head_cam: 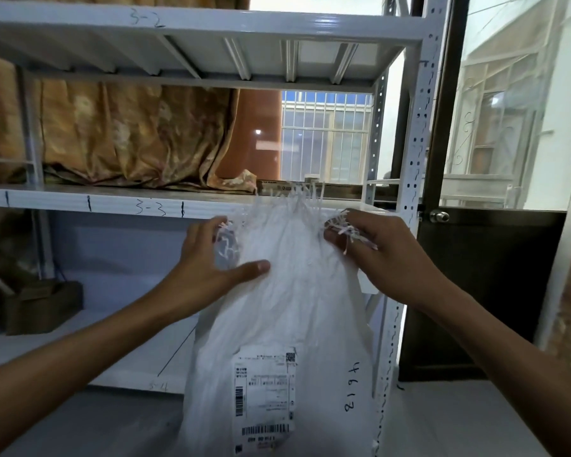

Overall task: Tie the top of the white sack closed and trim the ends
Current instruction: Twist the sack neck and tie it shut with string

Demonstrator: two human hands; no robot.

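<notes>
i have the white sack [277,324] standing upright in the middle of my view, its body running down toward 6 o'clock and its frayed top edge [297,199] reaching up in front of the middle shelf [112,201] of the white metal rack. my left hand [211,258] sits at 9 o'clock of the sack's neck, fingers curled around the far side of the gathered fabric and thumb [254,268] pressed flat across the near side, so it is gripping the sack. my right hand [376,255] is at 3 o'clock of the neck, pinching a bunch of loose woven strands [343,229] and fabric between the fingers; it is closed on the sack's top corner. the two hands are apart, with the bunched fabric between them. the top is open and ragged, with no tie visible on it. a shipping label [266,397] with barcodes is stuck low on the sack's front, and handwritten digits [351,387] sit just at 3 o'clock of the label. the shelf edge carries the marking 3-3, the shelf above 3-2. a brown patterned curtain [129,133] hangs behind the rack at 10 o'clock, and a dark door with a round knob [439,216] stands at 3 o'clock.
</notes>
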